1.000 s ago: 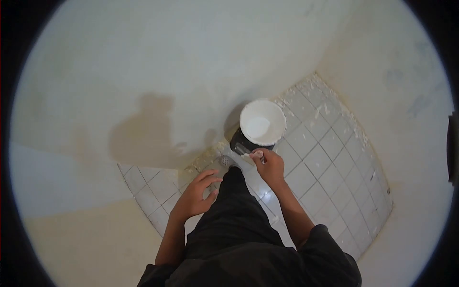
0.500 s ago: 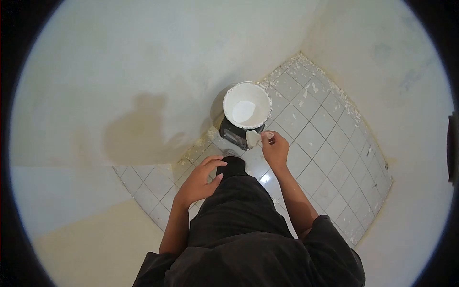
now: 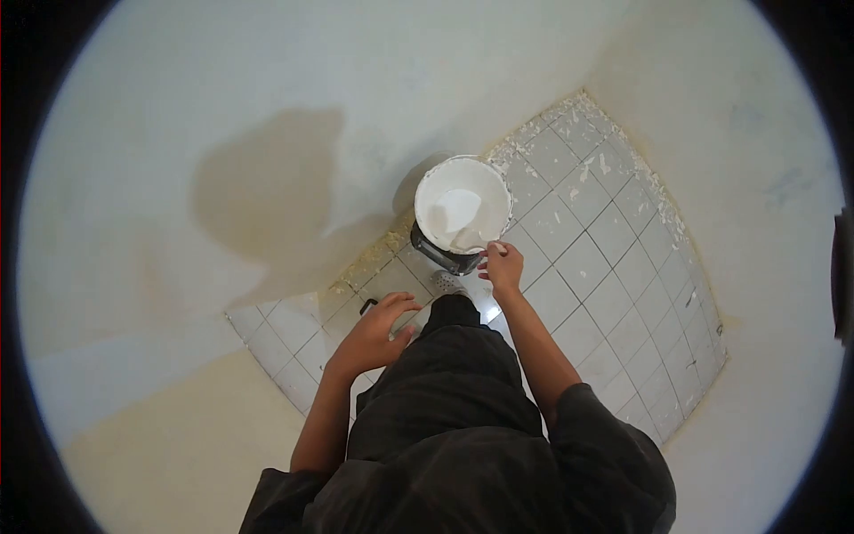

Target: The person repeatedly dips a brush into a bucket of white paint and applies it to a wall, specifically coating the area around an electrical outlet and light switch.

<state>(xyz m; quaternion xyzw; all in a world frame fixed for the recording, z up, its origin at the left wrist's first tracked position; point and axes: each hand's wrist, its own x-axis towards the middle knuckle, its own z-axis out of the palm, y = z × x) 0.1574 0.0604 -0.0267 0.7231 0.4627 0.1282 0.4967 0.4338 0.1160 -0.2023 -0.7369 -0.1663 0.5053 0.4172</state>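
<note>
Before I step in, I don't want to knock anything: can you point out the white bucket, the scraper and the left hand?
White bucket (image 3: 493, 191): head view, inner side wall.
Scraper (image 3: 466, 238): head view, blade, at the bucket's near rim.
Left hand (image 3: 366, 339): head view, back of the hand.

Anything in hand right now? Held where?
Right hand holds a flat-bladed tool by its handle, blade over the white bucket. Left hand is open, nothing visible in it.

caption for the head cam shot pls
Right hand holds a pale flat tool at the mouth of a white bucket, left hand open, over a tiled floor.
</note>
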